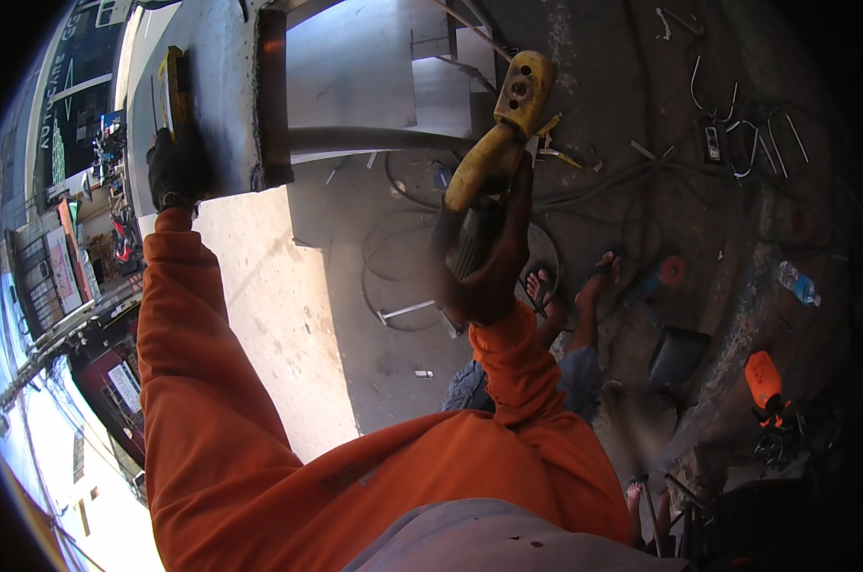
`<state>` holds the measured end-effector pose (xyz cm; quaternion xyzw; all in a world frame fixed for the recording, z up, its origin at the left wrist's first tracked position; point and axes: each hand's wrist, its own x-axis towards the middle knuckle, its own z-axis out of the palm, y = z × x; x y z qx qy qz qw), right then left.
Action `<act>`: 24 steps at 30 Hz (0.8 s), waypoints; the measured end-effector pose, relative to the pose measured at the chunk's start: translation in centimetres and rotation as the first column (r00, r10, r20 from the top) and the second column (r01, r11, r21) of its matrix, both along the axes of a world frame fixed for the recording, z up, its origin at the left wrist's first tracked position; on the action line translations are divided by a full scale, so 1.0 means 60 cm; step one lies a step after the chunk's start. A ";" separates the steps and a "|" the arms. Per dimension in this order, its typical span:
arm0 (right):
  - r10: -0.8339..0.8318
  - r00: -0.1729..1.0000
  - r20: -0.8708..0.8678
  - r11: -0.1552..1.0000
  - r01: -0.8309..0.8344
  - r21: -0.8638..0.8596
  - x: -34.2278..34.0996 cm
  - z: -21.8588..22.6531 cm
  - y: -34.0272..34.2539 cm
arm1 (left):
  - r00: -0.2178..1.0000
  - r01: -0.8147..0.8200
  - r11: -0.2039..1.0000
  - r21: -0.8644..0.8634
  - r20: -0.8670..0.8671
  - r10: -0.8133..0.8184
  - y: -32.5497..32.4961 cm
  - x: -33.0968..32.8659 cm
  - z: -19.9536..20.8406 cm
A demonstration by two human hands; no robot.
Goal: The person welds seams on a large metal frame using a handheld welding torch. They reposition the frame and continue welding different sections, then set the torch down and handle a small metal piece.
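Note:
My left arm is stretched out to the upper left, with a dark glove on the hand. My left hand point(176, 170) is closed round the lower end of a narrow yellow tool point(172, 84), which rests against a grey metal panel point(224, 105). At the upper middle, my right hand point(493, 272) grips a yellow-and-black hand tool point(476, 172) with a rounded, holed yellow head; its exact kind is not clear. Its dark lower part is partly hidden by my fingers. A dark bar point(379, 140) runs from the panel's edge toward this tool.
Cables point(622, 181) and bent metal rods point(765, 148) lie on the dark ground. A plastic bottle point(798, 283), an orange object point(763, 379) and a black box-like piece point(679, 356) are at the right. Another person's sandalled foot point(539, 289) is close by my right arm.

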<state>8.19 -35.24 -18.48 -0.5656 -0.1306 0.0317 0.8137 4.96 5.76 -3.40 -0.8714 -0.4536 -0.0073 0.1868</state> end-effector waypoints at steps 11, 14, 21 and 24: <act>-0.017 0.995 0.099 0.995 0.026 -0.099 0.004 -0.030 0.010 | 1.000 0.027 0.999 0.026 0.008 -0.027 0.017 -0.007 -0.008; -0.032 0.990 0.136 0.990 0.050 -0.135 0.006 -0.031 0.012 | 1.000 0.020 0.999 0.025 -0.008 -0.020 0.023 -0.009 -0.007; -0.027 0.995 0.095 0.998 0.032 -0.052 -0.001 -0.024 0.005 | 0.971 0.189 0.975 0.117 -0.173 -0.167 0.067 -0.030 -0.018; 0.014 1.000 0.019 0.997 -0.013 -0.082 -0.001 -0.024 0.002 | 0.980 0.191 0.978 0.087 -0.069 -0.185 0.073 -0.037 -0.022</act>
